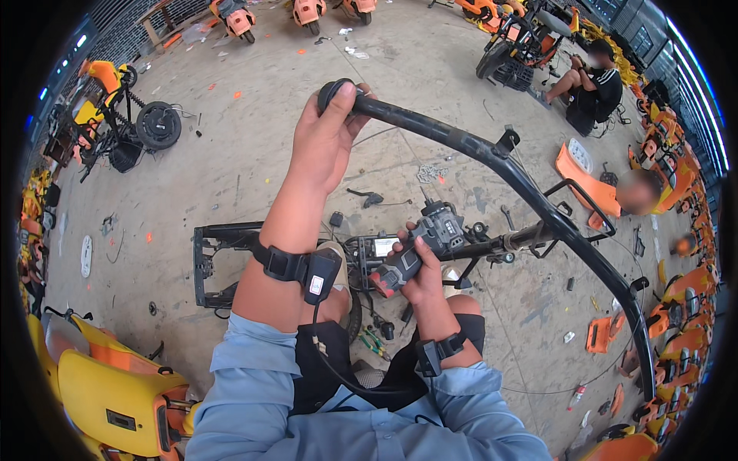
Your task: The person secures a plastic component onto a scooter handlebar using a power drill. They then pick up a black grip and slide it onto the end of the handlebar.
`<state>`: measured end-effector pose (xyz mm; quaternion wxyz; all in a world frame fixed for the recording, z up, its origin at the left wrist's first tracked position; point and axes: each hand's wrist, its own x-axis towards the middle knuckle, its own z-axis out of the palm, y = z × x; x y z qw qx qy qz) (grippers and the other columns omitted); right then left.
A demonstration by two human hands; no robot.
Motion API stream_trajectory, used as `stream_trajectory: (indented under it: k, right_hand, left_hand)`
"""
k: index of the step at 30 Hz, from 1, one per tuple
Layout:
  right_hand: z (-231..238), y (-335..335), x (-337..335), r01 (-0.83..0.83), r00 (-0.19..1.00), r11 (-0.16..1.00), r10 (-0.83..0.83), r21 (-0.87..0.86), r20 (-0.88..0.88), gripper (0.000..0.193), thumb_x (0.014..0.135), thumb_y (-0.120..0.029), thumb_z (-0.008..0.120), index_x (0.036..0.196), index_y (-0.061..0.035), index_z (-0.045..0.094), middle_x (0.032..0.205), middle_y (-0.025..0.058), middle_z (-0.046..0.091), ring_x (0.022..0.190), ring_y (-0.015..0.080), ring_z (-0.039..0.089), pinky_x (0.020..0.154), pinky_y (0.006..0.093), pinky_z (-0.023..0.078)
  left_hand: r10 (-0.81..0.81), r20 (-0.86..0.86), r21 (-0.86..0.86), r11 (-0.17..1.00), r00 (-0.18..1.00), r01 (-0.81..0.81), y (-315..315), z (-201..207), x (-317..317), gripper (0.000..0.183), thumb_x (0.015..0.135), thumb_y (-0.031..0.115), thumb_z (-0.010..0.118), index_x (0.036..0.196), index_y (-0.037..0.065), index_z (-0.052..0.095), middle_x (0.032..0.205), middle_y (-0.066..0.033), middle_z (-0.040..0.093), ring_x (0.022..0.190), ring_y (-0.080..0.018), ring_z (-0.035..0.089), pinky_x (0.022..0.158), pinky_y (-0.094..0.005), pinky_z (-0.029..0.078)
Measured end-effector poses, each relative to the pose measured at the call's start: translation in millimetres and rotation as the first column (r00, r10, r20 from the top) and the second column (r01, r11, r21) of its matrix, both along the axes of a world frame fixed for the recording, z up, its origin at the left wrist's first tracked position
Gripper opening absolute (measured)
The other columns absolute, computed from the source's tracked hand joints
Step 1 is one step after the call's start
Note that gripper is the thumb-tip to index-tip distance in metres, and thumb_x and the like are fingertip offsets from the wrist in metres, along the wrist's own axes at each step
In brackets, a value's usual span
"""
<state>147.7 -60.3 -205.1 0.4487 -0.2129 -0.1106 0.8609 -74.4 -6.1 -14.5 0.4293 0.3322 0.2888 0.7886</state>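
My left hand (327, 138) is closed round the upper end of a long bent black tube (461, 146), near a round black collar (336, 90). The tube curves away to the right and down, with small brackets along it. In my right hand (421, 273) is a grey and black cordless power drill (440, 228) with a red base; a thin bit points away from me. Beneath both hands a black scooter frame (227, 230) lies across the floor in front of my legs. Small parts and wiring sit in its middle.
Green-handled pliers (374, 345) and a brake lever (367, 198) lie on the concrete floor. A yellow scooter body (108, 396) stands at the near left. Rows of orange scooters line the right side. Another person (596, 88) squats at the far right beside a stripped scooter (523, 46).
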Motion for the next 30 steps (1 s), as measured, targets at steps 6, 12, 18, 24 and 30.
stream_trajectory:
  k: [6,12,18,24,30]
  right_hand:
    - [1.3,0.7,1.8,0.018,0.999,1.0,-0.017,-0.017,0.04,0.048,0.096,-0.021,0.069,0.139,-0.0082,0.052,0.115,0.0088,0.066,0.096,0.0211,0.065,0.09,0.0407,0.055]
    - [5.3,-1.6,0.9,0.015,0.999,1.0,-0.014,-0.028,0.033,0.049,0.096,-0.021,0.069,0.139,-0.0066,0.051,0.112,0.0089,0.067,0.094,0.0213,0.065,0.089,0.0404,0.055]
    - [33.7,-8.4,-2.6,-0.104,0.976,0.987,0.078,0.121,0.205,0.044,0.093,-0.015,0.07,0.132,-0.0015,0.054,0.096,0.0105,0.068,0.086,0.021,0.065,0.081,0.0382,0.055]
    - [55.7,-27.4,-14.1,-0.418,0.653,0.438,-0.465,0.796,0.598,0.04,0.088,-0.007,0.077,0.125,-0.0054,0.061,0.1,0.0018,0.068,0.092,0.0134,0.063,0.082,0.0304,0.052]
    - [131.3,-6.1,-65.6,-0.513,0.392,0.173,-0.824,0.84,0.41,0.017,0.097,-0.01,0.066,0.112,-0.0042,0.06,0.094,0.002,0.064,0.086,0.0147,0.06,0.078,0.0316,0.049]
  left_hand:
    - [0.049,-0.084,-0.014,0.999,0.995,-0.051,5.0,-2.7,-7.4,0.035,0.101,0.031,0.065,0.124,0.006,0.059,0.114,-0.0099,0.067,0.104,-0.0192,0.065,0.092,-0.0378,0.056]
    - [0.078,-0.129,-0.004,0.997,0.989,-0.079,6.7,-6.9,-19.0,0.034,0.101,0.032,0.066,0.122,0.006,0.061,0.111,-0.0087,0.068,0.099,-0.0165,0.066,0.09,-0.0349,0.056]
    - [0.114,-0.187,0.083,0.992,0.976,-0.1,4.9,-15.7,-22.7,0.04,0.1,0.037,0.066,0.126,0.007,0.058,0.108,-0.0083,0.067,0.098,-0.0159,0.065,0.084,-0.0328,0.055]
    - [-0.184,0.036,0.014,0.983,0.982,0.184,13.3,-10.4,-29.0,0.071,0.106,0.063,0.027,0.13,0.001,0.055,0.113,-0.0138,0.065,0.106,-0.0231,0.065,0.098,-0.0361,0.053]
    - [-0.257,0.147,-0.009,0.965,0.955,0.261,-1.1,-8.1,-32.3,0.072,0.107,0.058,0.025,0.143,0.0,0.048,0.129,-0.018,0.062,0.117,-0.0284,0.061,0.106,-0.0431,0.049]
